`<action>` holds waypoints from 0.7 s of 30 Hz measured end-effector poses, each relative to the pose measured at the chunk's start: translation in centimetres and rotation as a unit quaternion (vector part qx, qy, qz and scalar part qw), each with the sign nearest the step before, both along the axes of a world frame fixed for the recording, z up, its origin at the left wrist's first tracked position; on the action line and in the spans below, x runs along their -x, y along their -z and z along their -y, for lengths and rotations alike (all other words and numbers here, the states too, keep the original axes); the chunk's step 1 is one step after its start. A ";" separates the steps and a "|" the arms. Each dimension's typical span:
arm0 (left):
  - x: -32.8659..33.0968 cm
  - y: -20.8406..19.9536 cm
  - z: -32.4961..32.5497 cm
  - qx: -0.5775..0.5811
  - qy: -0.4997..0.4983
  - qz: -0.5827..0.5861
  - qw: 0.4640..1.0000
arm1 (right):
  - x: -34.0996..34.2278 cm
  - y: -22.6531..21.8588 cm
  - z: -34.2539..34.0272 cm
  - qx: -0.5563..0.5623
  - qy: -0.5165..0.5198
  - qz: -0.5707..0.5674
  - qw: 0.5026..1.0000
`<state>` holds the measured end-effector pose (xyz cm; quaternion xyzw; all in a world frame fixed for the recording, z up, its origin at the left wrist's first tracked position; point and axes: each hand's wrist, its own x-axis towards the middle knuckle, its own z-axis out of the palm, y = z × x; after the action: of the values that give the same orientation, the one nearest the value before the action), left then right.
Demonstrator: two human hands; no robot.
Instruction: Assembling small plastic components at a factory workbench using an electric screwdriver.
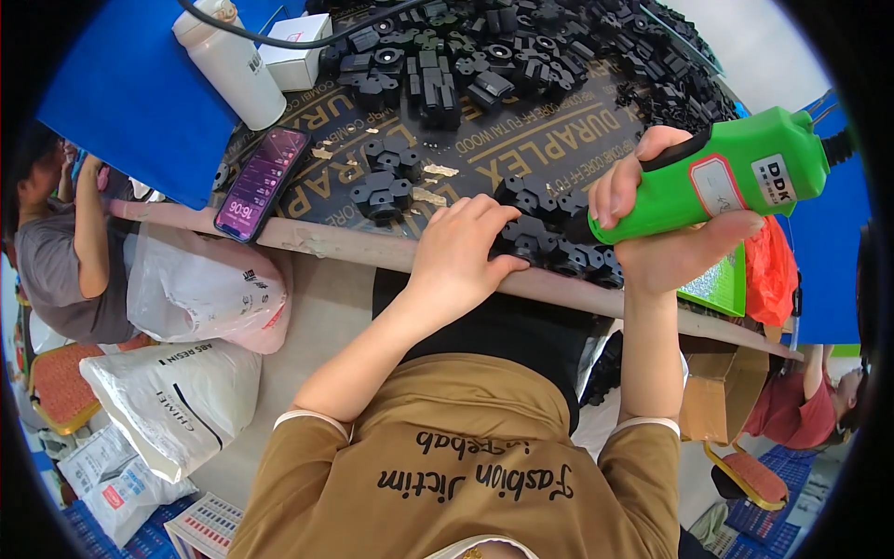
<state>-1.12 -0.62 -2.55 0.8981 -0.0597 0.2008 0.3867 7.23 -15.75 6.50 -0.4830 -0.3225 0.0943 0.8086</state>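
A green electric screwdriver (670,194) lies slanted in my right hand (647,265), its black nose pointing left and down at the black plastic parts near the table edge. Fingers wrap its far side and the thumb runs along the near side. My left hand (456,250) rests at the edge, thumb and forefinger closed around a black plastic part (529,237). More such parts (591,259) sit to its right, just below the tool's nose; the tip itself is hidden. Left of my left hand stand two black part assemblies (382,194).
A large pile of black parts (652,56) covers the table's far side. On the left are a phone (264,186), white bottle (233,74) and small white box (296,56). A green tray (722,284) and red bag (771,275) lie right. Other people sit at both sides.
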 end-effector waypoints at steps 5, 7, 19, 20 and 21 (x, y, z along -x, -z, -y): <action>-0.1 -0.3 0.1 0.000 0.000 -0.012 1.000 | 0.0 -0.1 0.0 0.015 -0.021 -0.005 1.000; -0.1 -0.2 0.1 0.001 -0.001 -0.020 1.000 | -0.1 0.3 0.0 -0.013 -0.036 -0.008 0.999; -0.1 -0.2 0.4 -0.038 -0.007 -0.018 0.999 | -0.4 0.7 0.1 -0.061 -0.048 -0.017 0.997; -0.1 -0.2 0.4 -0.039 -0.007 -0.012 0.999 | -0.4 0.6 0.1 -0.062 -0.045 -0.017 0.997; -0.1 -0.1 0.4 -0.041 -0.007 -0.006 0.999 | -0.4 0.5 0.0 -0.030 -0.021 -0.026 0.999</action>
<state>-1.05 -1.00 -2.40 0.9148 -0.0588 0.1955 0.3485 7.61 -15.74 5.98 -0.4492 -0.3137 0.1142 0.8287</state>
